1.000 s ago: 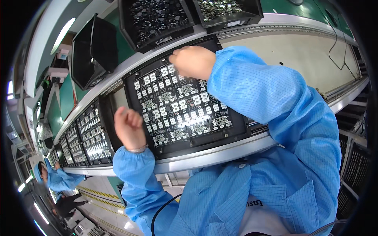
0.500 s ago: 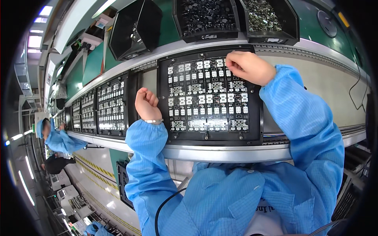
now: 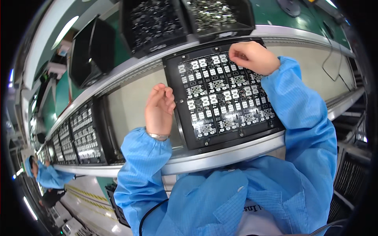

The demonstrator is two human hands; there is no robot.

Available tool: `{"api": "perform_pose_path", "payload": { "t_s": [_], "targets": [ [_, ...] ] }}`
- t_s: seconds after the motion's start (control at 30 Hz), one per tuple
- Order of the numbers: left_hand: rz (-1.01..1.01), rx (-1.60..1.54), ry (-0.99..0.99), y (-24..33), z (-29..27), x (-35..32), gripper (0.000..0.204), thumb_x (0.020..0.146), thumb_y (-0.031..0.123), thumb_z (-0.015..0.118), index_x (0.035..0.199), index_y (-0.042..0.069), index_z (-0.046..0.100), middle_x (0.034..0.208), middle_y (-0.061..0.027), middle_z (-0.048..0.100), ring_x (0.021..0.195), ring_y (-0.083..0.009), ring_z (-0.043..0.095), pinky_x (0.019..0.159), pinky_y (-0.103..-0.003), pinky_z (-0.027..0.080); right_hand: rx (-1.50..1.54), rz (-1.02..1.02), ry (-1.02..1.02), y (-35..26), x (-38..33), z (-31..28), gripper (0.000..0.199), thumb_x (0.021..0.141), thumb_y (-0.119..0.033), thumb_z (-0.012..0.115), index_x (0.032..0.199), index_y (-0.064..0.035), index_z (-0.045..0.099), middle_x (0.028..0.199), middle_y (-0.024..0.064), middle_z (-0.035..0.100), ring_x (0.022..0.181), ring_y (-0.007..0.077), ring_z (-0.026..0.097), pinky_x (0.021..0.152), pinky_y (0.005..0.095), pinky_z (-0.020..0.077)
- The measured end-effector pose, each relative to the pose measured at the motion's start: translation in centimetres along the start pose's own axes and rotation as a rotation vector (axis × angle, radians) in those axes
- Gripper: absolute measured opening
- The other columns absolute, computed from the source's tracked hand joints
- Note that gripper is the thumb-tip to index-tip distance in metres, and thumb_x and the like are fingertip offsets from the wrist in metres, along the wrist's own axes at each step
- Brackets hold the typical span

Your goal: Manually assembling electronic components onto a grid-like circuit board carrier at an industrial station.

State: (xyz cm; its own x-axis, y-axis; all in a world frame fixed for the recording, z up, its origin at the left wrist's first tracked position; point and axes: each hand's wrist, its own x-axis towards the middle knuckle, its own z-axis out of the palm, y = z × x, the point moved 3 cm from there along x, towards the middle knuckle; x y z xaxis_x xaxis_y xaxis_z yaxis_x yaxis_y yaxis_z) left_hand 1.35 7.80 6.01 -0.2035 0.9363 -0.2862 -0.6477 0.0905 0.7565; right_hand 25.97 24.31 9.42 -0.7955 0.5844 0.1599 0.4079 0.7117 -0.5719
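A black carrier frame lies on the conveyor rails in front of me, filled with dark circuit boards bearing rows of white parts. Over the far right part of the boards, my right hand is bent down with thumb and fingers drawn together; whatever is between the fingertips is hidden. My left hand hovers by the frame's left edge, palm turned up and fingers curled in. I cannot make out what the left fingers hold, if anything.
Beyond the rail stand black bins of small parts: one with dark pieces, one with shiny pieces, and another bin farther left. More loaded carriers sit down the line at left. A person in blue works there.
The carrier frame has moved right along the rails, widening the gap to the carriers at left. My hands have moved along with it. My left fingers have loosened a little. The view has turned.
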Motion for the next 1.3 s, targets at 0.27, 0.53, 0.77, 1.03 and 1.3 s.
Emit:
{"api": "perform_pose_path", "payload": {
  "t_s": [0.27,0.53,0.77,1.03,1.3],
  "targets": [
    [0.157,0.178,-0.381,1.1,6.9,2.0,0.025,0.092,0.005,0.05,0.116,0.0,0.049,0.099,-0.0096,0.063,0.08,-0.0117,0.054,0.076,-0.026,0.044,-0.009,0.058,-0.038,0.3,0.1,0.1,0.007,0.081,-0.006,0.061,0.086,-0.0017,0.058,0.073,0.0066,0.059,0.062,0.0138,0.056,0.058,0.0274,0.0468],
    [0.132,0.422,-0.418,-0.7,8.3,2.9,0.02,0.087,0.002,0.059,0.106,-0.003,0.059,0.105,-0.0118,0.064,0.095,-0.0206,0.064,0.086,-0.029,0.049,0.043,0.053,-0.085,0.7,0.4,-0.1,0.007,0.079,-0.006,0.063,0.082,0.0001,0.06,0.066,0.0054,0.058,0.059,0.0111,0.054,0.054,0.0264,0.0448],
    [0.116,0.421,-0.336,-0.8,6.8,4.0,0.016,0.088,0.006,0.061,0.101,-0.003,0.061,0.1,-0.0119,0.065,0.093,-0.0223,0.065,0.084,-0.029,0.051,-0.057,0.077,-0.032,1.2,0.9,0.1,0.006,0.077,-0.004,0.063,0.08,-0.0004,0.059,0.064,0.0062,0.056,0.057,0.0136,0.053,0.053,0.0282,0.0449],
    [0.11,0.422,-0.327,-1.0,6.6,4.5,0.016,0.087,0.006,0.062,0.101,-0.002,0.062,0.097,-0.0114,0.066,0.087,-0.0196,0.065,0.081,-0.029,0.052,-0.057,0.047,-0.015,1.5,0.8,0.4,0.006,0.074,-0.003,0.063,0.077,-0.0013,0.058,0.063,0.0068,0.055,0.055,0.0154,0.053,0.053,0.029,0.0445],
    [0.147,0.431,-0.285,-0.8,7.1,4.6,0.02,0.087,0.005,0.062,0.105,-0.003,0.063,0.102,-0.0125,0.066,0.088,-0.0187,0.065,0.082,-0.028,0.051,-0.071,0.055,0.034,1.4,0.5,0.8,0.006,0.073,-0.003,0.064,0.077,-0.0028,0.059,0.063,0.0066,0.055,0.056,0.0176,0.053,0.054,0.03,0.0446]
  ]
}}
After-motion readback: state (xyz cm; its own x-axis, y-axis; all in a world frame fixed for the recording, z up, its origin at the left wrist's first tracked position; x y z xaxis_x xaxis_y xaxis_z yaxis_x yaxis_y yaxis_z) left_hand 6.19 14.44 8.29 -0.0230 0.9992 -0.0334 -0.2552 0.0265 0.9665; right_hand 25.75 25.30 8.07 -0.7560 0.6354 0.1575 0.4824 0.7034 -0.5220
